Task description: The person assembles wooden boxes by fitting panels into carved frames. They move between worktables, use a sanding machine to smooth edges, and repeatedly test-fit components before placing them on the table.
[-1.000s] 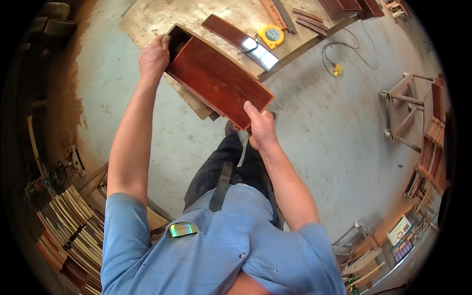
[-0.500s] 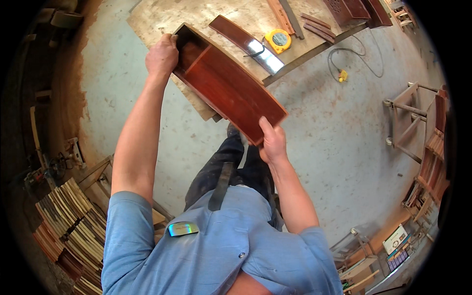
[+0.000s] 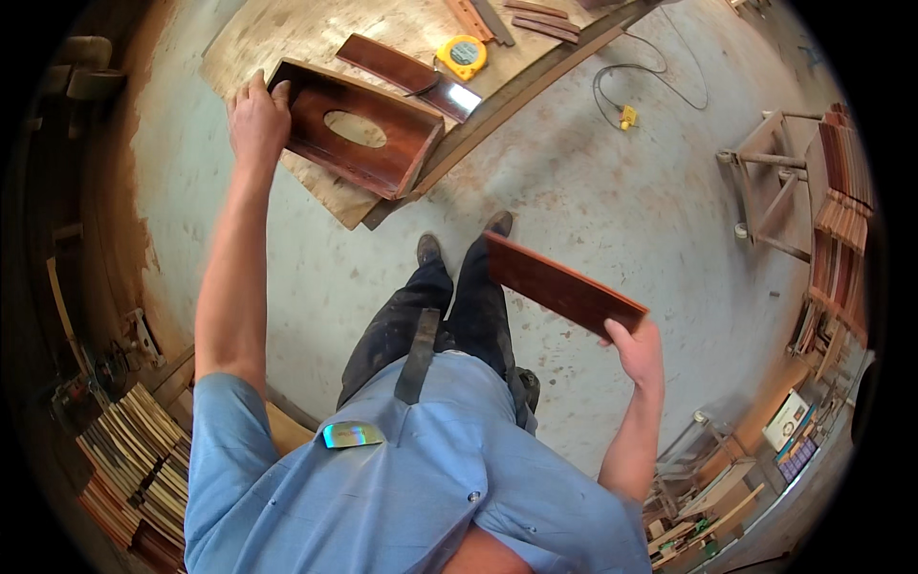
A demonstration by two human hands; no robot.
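Observation:
My left hand (image 3: 258,117) grips the left end of a reddish-brown wooden box (image 3: 311,158), its thumb over the rim and its fingers outside. The box is tilted over the workbench's near edge. Its top is open, and an oval hole shows in its bottom. Off to the right and nearer my body, my right hand (image 3: 635,352) holds a flat reddish-brown wooden panel (image 3: 564,284) by its right end, thumb on top, above the floor. A yellow tape measure (image 3: 463,57) and a glossy dark wooden strip (image 3: 402,73) lie just beyond the box.
The workbench (image 3: 249,53) also bears thin wooden strips (image 3: 545,23). A cable with a yellow plug (image 3: 627,117) lies on the floor beside it. Wheeled wooden frames (image 3: 775,182) and stacked boards (image 3: 841,230) stand at right. More stacked slats (image 3: 143,450) are at lower left.
The panel has come away from the box in my right hand, moving right and toward me. The box's inside and oval hole now show. My left hand still holds the box.

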